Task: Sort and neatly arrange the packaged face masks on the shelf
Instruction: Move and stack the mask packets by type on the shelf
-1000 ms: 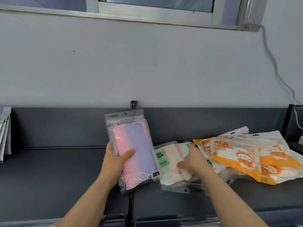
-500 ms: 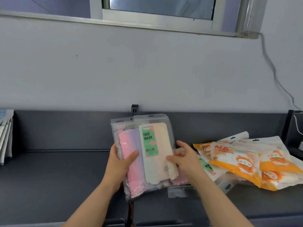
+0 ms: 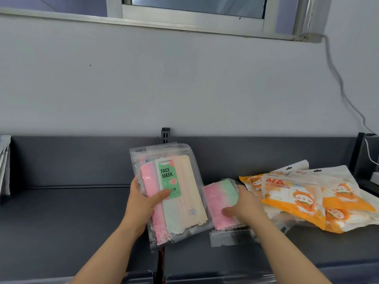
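My left hand (image 3: 141, 198) grips two clear packs of pastel masks held upright above the dark grey shelf (image 3: 61, 222). The front pack (image 3: 180, 193) has a green "FACE MASK" label, and behind it a pink pack (image 3: 148, 179) shows at the left. My right hand (image 3: 244, 206) rests on a pink and green mask pack (image 3: 219, 199) lying on the shelf, with the thumb against its near part. To the right lies a loose heap of orange and white mask packs (image 3: 307, 199).
A grey back panel with a slotted upright (image 3: 165, 134) runs along the shelf's rear. White items (image 3: 4, 165) stand at the far left edge. A white cable (image 3: 340, 85) hangs down the wall at the right, near a dark bracket (image 3: 363, 156).
The "FACE MASK" pack went from my right hand onto the pink pack in my left hand. My right hand then dropped onto the pink and green pack on the shelf.
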